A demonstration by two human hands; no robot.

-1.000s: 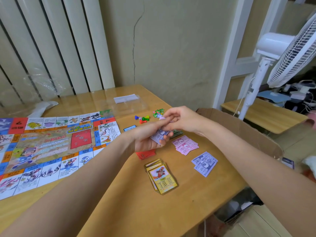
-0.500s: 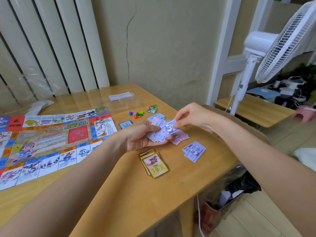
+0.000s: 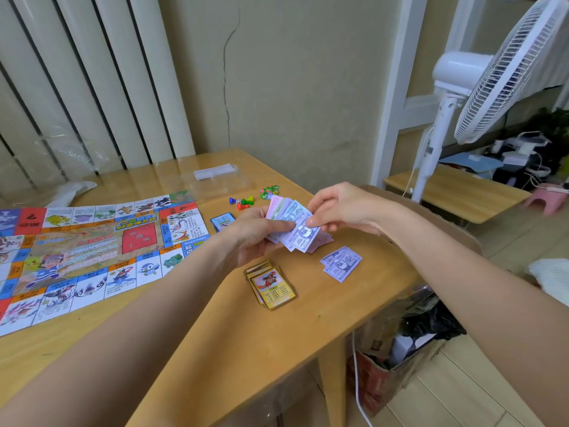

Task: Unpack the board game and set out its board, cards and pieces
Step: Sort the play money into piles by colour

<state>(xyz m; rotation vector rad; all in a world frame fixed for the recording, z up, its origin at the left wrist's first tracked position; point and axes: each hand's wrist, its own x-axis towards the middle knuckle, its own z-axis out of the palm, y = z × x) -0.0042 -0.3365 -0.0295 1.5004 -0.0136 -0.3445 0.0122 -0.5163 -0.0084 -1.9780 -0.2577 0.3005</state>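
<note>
Both hands are above the tabletop (image 3: 234,340), near its right edge. The left hand (image 3: 251,234) grasps a fanned bundle of paper money (image 3: 292,223), thumb pressed on top of the notes. The right hand (image 3: 338,208) pinches the top purple note of the same bundle w/ thumb and fingertips.

The game board (image 3: 83,251) lies unfolded and flat at the left side of the tabletop. A stack of yellow cards (image 3: 272,286) sits just below the hands, towards the front edge. A small purple money pile (image 3: 341,262) lies close to the right edge. Blue cards (image 3: 222,221) are beside the board's right edge. Coloured pawns (image 3: 242,202) and green pieces (image 3: 270,191) are towards the back right corner, approx. behind the hands.
</note>
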